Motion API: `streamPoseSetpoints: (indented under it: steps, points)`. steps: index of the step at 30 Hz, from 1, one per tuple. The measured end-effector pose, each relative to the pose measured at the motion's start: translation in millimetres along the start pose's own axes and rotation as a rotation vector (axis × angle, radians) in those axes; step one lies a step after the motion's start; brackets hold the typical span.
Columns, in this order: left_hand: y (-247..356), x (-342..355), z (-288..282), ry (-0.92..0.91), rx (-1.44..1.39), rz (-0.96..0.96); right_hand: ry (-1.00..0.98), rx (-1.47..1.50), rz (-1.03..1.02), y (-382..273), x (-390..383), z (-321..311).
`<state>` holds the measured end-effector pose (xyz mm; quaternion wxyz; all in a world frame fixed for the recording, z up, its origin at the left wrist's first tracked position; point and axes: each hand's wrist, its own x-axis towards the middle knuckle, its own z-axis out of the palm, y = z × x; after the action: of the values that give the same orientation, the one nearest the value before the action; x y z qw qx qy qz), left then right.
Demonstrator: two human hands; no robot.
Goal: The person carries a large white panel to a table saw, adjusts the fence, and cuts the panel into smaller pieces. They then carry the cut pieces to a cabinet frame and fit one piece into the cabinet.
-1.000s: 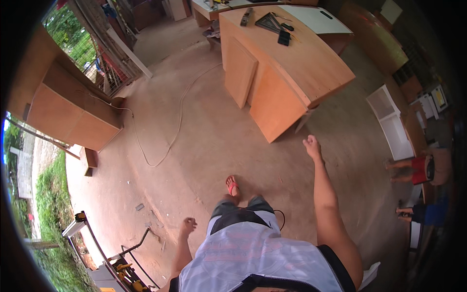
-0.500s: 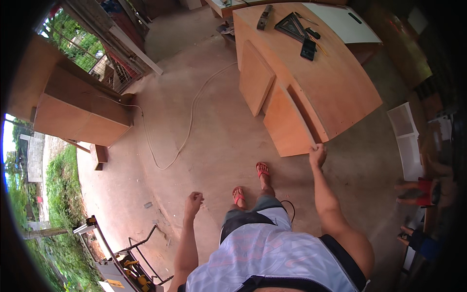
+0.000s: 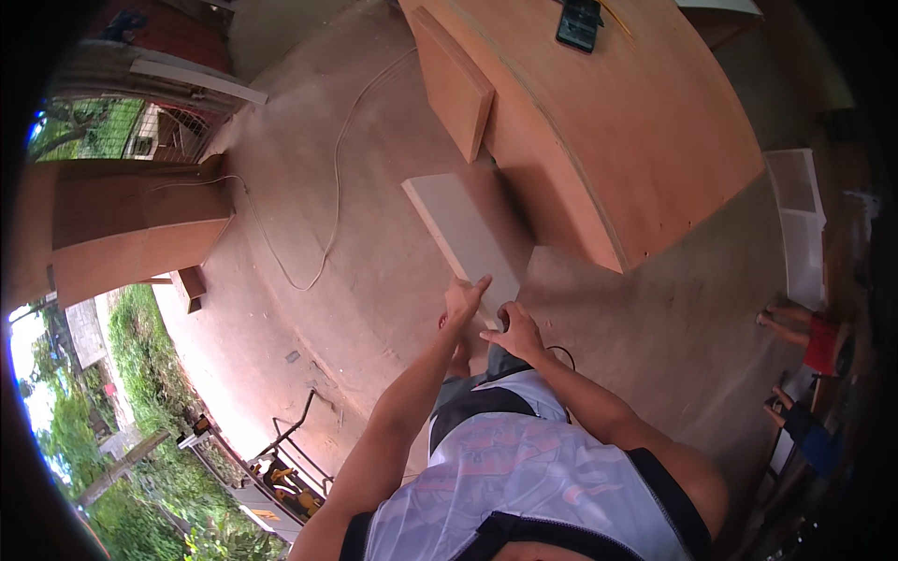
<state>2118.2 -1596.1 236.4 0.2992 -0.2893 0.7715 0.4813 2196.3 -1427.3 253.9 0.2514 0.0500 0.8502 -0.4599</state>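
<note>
— What's new on the floor (image 3: 309,346) by the cabinet (image 3: 645,140)?
— The board (image 3: 472,243) has come away from it, tilted.
— And the hands?
— The left hand (image 3: 463,299) joined the right hand (image 3: 520,333); 2 forearms (image 3: 421,369) angle inward, each grip holding the board's near end.

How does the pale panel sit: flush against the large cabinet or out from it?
Out: the panel angles away from the cabinet, floor showing between near corners; left hand and right hand hold it. Attachment is unclear.
</note>
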Motion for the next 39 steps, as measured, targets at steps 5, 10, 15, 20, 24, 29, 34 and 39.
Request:
streamPoseSetpoints:
  steps: [5, 10, 15, 20, 24, 29, 34, 39]
  points:
    - [-15, 9, -20, 0.036, -0.122, -0.056, -0.121, 0.326, 0.308, 79, 28, -10]
    - [20, -29, -116, -0.013, -0.431, 0.000, 0.043, 0.793, 0.952, 153, 62, -9]
    - [4, -195, -252, 0.125, -0.572, -0.067, -0.110, 1.287, 1.322, 134, 87, 71]
    - [-117, -405, -324, 0.346, -0.724, -0.099, -0.055, 1.303, 1.075, 46, 44, 176]
    - [-319, -519, -284, 0.701, -1.050, -0.294, -0.112, 1.192, 0.810, -50, 15, 234]
    - [-556, -548, -136, 1.235, -1.213, -0.467, -0.383, 0.962, 0.341, -147, -72, 304]
    - [-625, -581, 2, 1.455, -1.352, -0.713, -0.689, 0.827, 0.313, -185, -173, 353]
    - [-640, -617, 54, 1.688, -1.542, -0.773, -0.938, 0.766, 0.250, -227, -270, 413]
